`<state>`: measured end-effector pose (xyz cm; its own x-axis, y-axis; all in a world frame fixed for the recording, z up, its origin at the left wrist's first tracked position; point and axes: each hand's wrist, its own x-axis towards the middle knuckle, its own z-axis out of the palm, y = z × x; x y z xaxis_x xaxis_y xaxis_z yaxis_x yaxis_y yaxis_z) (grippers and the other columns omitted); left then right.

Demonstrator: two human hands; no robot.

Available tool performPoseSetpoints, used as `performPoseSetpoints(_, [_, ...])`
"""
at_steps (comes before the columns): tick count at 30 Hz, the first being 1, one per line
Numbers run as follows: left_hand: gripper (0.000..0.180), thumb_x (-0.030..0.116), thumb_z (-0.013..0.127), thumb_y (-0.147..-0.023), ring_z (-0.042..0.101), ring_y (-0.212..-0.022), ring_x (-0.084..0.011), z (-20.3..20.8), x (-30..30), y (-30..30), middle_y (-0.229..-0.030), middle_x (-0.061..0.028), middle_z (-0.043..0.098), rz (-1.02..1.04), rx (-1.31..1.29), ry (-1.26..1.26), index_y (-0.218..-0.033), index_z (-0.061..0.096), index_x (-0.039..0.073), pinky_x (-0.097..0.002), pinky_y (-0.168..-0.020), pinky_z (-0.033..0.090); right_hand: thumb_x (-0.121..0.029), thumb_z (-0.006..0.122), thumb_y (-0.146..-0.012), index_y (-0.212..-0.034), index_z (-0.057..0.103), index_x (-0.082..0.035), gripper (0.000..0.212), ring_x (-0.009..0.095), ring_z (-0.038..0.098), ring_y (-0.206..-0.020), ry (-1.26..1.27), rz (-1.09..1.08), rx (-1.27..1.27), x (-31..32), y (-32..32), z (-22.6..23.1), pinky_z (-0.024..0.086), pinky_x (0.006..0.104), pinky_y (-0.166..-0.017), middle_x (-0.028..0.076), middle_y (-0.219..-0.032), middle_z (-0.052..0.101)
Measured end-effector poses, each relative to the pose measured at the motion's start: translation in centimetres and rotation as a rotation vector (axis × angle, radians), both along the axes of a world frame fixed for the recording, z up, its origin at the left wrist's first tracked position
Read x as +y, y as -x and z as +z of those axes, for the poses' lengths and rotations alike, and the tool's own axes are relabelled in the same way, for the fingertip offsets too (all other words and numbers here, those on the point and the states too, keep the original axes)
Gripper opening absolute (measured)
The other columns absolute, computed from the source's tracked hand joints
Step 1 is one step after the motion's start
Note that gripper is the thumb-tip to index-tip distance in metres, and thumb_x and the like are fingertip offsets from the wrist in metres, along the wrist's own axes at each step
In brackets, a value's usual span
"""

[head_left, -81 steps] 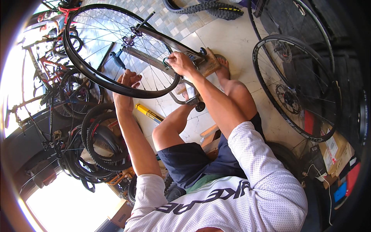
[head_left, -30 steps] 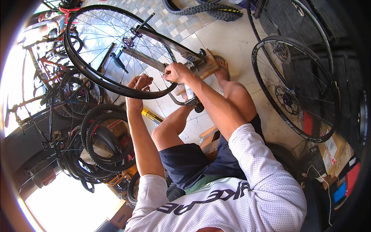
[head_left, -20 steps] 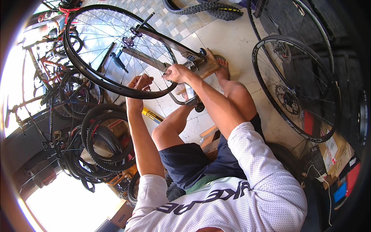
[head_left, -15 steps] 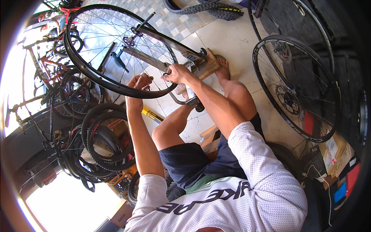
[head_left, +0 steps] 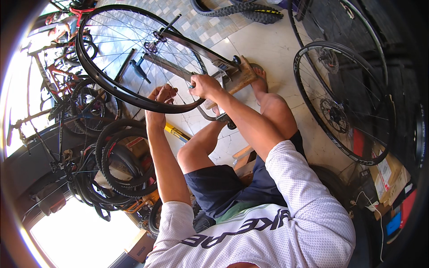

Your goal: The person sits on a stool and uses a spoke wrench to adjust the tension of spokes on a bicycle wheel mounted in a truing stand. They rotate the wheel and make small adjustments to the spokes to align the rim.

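A bicycle wheel (head_left: 96, 80) with a black rim and thin spokes sits tilted between the arms of a metal truing stand (head_left: 196, 47). My left hand (head_left: 161, 95) is at the near side of the rim, fingers curled in among the spokes; what they pinch is too small to make out. To its right, my right hand (head_left: 204, 85) is closed around a small dark tool (head_left: 192, 87) beside the rim, mostly hidden by the fingers. A blue-handled tool (head_left: 137, 70) shows behind the spokes.
The stand's wooden base (head_left: 243, 78) rests on the tiled floor by my foot. Wheels (head_left: 300, 85) lean at the right, near a cardboard box (head_left: 388, 176). Tyres (head_left: 105, 156) hang at the left, with bicycles (head_left: 53, 76) beyond. A loose tyre (head_left: 261, 12) lies at the far side.
My right hand has shifted slightly, and its small tool shows at a different angle. The left hand stays almost where it was among the spokes.
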<state>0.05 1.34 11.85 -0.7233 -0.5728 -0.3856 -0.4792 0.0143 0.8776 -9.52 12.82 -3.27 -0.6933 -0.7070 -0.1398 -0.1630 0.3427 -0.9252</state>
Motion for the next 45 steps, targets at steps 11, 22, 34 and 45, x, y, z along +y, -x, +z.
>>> performPoseSetpoints(11, [0.033,0.038,0.072,-0.091,0.065,-0.085,-0.0135,0.5,-0.3,0.0,-0.090,-0.0086,0.073,0.030,0.009,-0.006,-0.093,0.068,0.005,-0.0294,-0.079,0.045,-0.032,0.072,-0.081,-0.086,0.069,-0.004,0.029,0.028,0.070,-0.082,0.300,-0.184,-0.323,0.4,3.0,1.3,0.054,0.0377,-0.076,0.016,-0.086,0.073])
performPoseSetpoints(22, [0.045,0.047,0.064,-0.094,0.069,-0.084,-0.0208,4.5,-1.7,1.4,-0.087,-0.0090,0.073,0.066,0.061,0.119,-0.093,0.070,0.002,-0.0327,-0.078,0.048,-0.027,0.075,-0.082,-0.081,0.065,-0.001,0.029,0.015,0.062,-0.061,0.423,-0.428,-0.207,0.9,4.6,0.3,0.051,0.0314,-0.058,0.008,-0.069,0.066])
performPoseSetpoints(34, [0.068,0.058,0.054,-0.096,0.063,-0.098,-0.0254,4.6,-3.9,1.5,-0.107,-0.0158,0.067,0.220,0.215,-0.002,-0.129,0.052,-0.002,-0.0374,-0.089,0.047,-0.033,0.072,-0.082,-0.084,0.066,-0.002,0.031,0.027,0.067,-0.077,0.355,-0.424,-0.245,1.4,5.1,0.4,0.053,0.0383,-0.073,0.013,-0.080,0.071])
performPoseSetpoints(45, [0.053,0.046,0.050,-0.102,0.062,-0.113,-0.0269,-7.1,-0.8,-1.1,-0.127,-0.0160,0.064,0.103,0.001,-0.156,-0.128,0.054,0.000,-0.0392,-0.093,0.047,-0.037,0.072,-0.081,-0.085,0.068,-0.003,0.034,0.032,0.070,-0.082,0.306,-0.413,-0.263,1.9,5.0,1.3,0.053,0.0407,-0.076,0.016,-0.084,0.072])
